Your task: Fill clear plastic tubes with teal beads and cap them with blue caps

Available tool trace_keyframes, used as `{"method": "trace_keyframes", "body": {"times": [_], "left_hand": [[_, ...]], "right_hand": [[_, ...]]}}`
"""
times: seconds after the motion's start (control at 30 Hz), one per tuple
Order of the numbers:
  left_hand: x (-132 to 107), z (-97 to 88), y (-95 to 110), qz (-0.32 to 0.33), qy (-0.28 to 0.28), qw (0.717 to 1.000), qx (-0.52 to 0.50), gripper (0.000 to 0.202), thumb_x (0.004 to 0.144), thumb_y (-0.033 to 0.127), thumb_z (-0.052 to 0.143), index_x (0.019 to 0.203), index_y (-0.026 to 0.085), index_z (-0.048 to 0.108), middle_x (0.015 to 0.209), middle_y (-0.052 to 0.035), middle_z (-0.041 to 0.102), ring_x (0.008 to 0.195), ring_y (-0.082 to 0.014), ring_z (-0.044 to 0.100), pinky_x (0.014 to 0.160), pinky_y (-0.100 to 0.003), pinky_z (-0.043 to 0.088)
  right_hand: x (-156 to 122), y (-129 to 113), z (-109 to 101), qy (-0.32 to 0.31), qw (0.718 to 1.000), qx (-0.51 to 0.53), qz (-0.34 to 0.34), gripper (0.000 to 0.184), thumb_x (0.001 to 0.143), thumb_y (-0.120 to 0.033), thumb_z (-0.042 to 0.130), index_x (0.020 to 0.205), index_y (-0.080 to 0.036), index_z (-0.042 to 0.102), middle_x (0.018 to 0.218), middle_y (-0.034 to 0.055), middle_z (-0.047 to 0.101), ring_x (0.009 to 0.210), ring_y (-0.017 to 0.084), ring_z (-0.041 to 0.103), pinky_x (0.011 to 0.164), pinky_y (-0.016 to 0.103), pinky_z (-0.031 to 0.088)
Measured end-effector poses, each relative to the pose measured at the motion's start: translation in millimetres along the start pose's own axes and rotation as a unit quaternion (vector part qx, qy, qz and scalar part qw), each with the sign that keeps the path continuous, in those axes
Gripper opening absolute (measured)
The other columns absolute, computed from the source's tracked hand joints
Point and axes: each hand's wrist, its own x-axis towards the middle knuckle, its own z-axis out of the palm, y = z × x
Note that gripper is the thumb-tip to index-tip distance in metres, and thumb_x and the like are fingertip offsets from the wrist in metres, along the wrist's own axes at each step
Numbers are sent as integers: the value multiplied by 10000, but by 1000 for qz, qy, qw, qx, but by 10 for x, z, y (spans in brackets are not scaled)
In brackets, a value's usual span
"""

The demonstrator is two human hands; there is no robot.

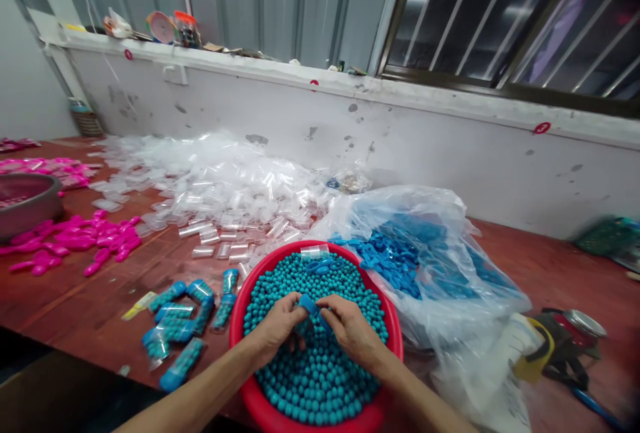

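Observation:
A red basin [260, 403] full of small teal beads [320, 380] sits at the table's near edge. Both my hands meet over its middle. My left hand [277, 326] and my right hand [350, 330] are closed together on a small blue piece [310, 304] held between the fingertips. Several filled little bags with blue tops [175, 330] lie to the left of the basin. A clear plastic bag of blue plastic pieces [395, 256] lies open right behind the basin.
A big heap of small clear bags [220, 186] covers the table's middle. Pink pieces [80, 240] and a metal bowl [25, 203] lie at the left. A tape roll and tools [555, 346] sit at the right, a green basket [607, 236] beyond. A white wall runs behind.

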Motion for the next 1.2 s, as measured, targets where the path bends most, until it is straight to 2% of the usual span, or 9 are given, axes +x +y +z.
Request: {"method": "trace_keyframes", "body": {"times": [0.1, 0.3, 0.43, 0.57, 0.63, 0.73, 0.93, 1.03, 1.2], "left_hand": [[-5, 25, 5, 19, 13, 1000, 19, 301, 716, 442, 517, 849, 185, 438, 602, 63, 515, 341, -48, 459, 283, -133, 268], [15, 81, 25, 26, 45, 995, 81, 321, 710, 484, 496, 817, 183, 464, 573, 76, 458, 368, -52, 389, 294, -154, 293], [36, 71, -43, 46, 48, 992, 105, 263, 726, 436, 486, 778, 182, 449, 526, 91, 382, 364, -48, 343, 289, -148, 273], [29, 68, -67, 50, 30, 994, 97, 234, 720, 400, 507, 735, 178, 434, 535, 96, 356, 363, -39, 348, 298, -145, 300], [18, 67, -50, 40, 16, 996, 79, 249, 720, 404, 512, 792, 176, 442, 545, 95, 381, 355, -37, 367, 299, -142, 307], [3, 65, -23, 28, -7, 999, 44, 306, 723, 386, 512, 928, 177, 421, 591, 81, 463, 339, -38, 413, 290, -137, 295], [-16, 65, -37, 45, -42, 998, -3, 390, 716, 352, 536, 1033, 176, 392, 655, 53, 527, 354, -47, 473, 301, -137, 327], [-22, 58, -39, 51, -52, 997, -27, 464, 715, 358, 541, 1100, 178, 354, 689, 35, 550, 365, -52, 493, 305, -136, 329], [-49, 50, 5, 57, -38, 997, -24, 556, 707, 335, 539, 1185, 170, 308, 728, 21, 550, 360, -45, 482, 307, -140, 323]], "right_hand": [[7, -53, 42, 15, 1000, 8, 26, 243, 872, -164, 373, 1046, -184, 541, 968, 41, 613, 896, 146, 559, 796, 254, 431], [-50, -120, 262, 13, 988, -144, 48, 280, 875, -160, 329, 1075, -156, 525, 911, 88, 607, 862, 202, 561, 763, 316, 429], [-54, -96, 272, 28, 991, -105, 81, 233, 862, -183, 372, 1010, -177, 551, 900, 61, 625, 836, 179, 581, 729, 262, 420], [-38, -76, 77, -8, 993, -51, 109, 231, 856, -225, 388, 973, -197, 586, 764, 22, 639, 713, 155, 584, 624, 225, 394], [-37, -62, -35, -30, 994, -6, 107, 244, 855, -243, 387, 971, -206, 598, 696, -1, 619, 634, 134, 556, 568, 209, 370], [-47, -22, -110, -1, 992, 52, 115, 252, 845, -263, 395, 969, -194, 604, 672, -15, 583, 585, 116, 504, 549, 205, 354], [-49, 61, 33, 44, 983, 118, 137, 230, 813, -252, 413, 664, -172, 569, 569, -47, 450, 546, 94, 417, 527, 193, 323], [-27, 56, 58, 60, 975, 138, 161, 238, 804, -260, 419, 613, -171, 530, 549, -55, 411, 531, 89, 390, 503, 188, 306], [-24, 15, 39, 77, 988, 56, 125, 274, 809, -241, 426, 564, -165, 522, 554, -42, 453, 566, 96, 431, 545, 197, 310]]}}
